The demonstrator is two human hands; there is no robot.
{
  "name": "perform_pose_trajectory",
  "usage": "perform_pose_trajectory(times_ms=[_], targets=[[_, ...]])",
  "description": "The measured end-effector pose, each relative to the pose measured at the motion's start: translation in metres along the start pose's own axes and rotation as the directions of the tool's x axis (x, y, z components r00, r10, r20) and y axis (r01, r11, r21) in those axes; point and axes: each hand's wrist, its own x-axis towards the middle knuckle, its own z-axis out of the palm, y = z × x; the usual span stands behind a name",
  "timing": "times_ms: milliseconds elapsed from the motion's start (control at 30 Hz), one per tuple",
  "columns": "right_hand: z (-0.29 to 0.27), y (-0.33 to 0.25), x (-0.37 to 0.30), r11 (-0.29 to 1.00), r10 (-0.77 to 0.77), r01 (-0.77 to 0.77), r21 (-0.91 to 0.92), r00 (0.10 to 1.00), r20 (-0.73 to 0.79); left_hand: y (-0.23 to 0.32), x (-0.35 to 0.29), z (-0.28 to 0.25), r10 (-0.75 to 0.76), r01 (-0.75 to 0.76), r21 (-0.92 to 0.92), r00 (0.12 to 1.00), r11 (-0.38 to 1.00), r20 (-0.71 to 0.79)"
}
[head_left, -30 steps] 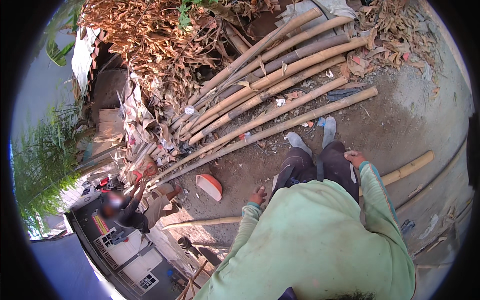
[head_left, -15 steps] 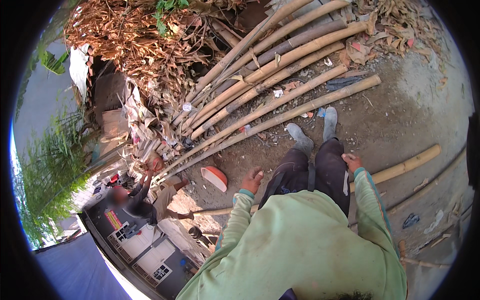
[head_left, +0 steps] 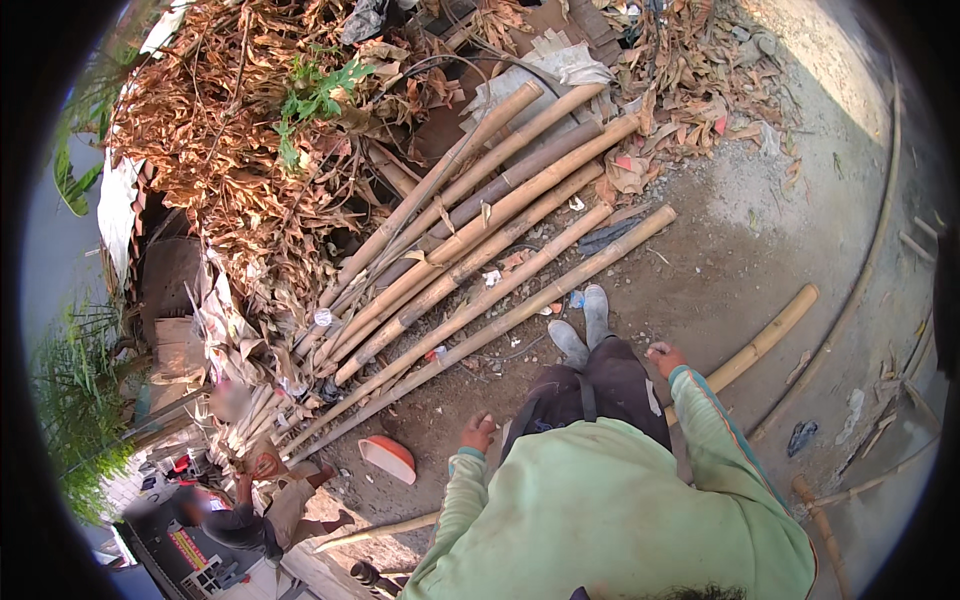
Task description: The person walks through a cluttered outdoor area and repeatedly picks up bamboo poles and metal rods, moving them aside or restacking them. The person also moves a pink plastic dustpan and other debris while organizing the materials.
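My left hand (head_left: 479, 432) hangs beside my left thigh, its fingers curled in and nothing visible in them. An orange-rimmed basin (head_left: 388, 458) lies on the ground to its left, apart from it. My right hand (head_left: 665, 358) is by my right thigh, also loosely closed with nothing seen in it. A thick cut bamboo pole (head_left: 765, 340) lies on the ground to the right of that hand and passes behind my right sleeve. In front of my grey boots (head_left: 582, 328), several long bamboo poles (head_left: 520, 298) lie side by side on the dirt.
A heap of dry brown leaves (head_left: 230, 120) rises at the far left behind the poles. At the lower left another person (head_left: 240, 520) bends near the poles' ends. A thin curved pole (head_left: 850, 330) runs along the right. Another bamboo pole (head_left: 385, 530) lies at lower left.
My view has shifted: the poles and boots sit lower and further left, and more leaf heap and right-hand ground show. My feet are closer together. Both hands stay by my thighs.
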Motion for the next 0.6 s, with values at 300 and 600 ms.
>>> perform_pose_trajectory(times_ms=[300,600], targets=[[-0.032,-0.024,-0.031,0.926,-0.015,0.039,-0.376,0.998,0.067,-0.068,0.11,-0.011,0.045,-0.071,-0.413,0.996,0.908,-0.073],[-0.13,-0.051,0.075,0.877,-0.127,0.161,-0.453,0.986,0.104,-0.129,0.058,0.06,-0.198,0.006,-0.52,0.929,0.854,-0.314]])
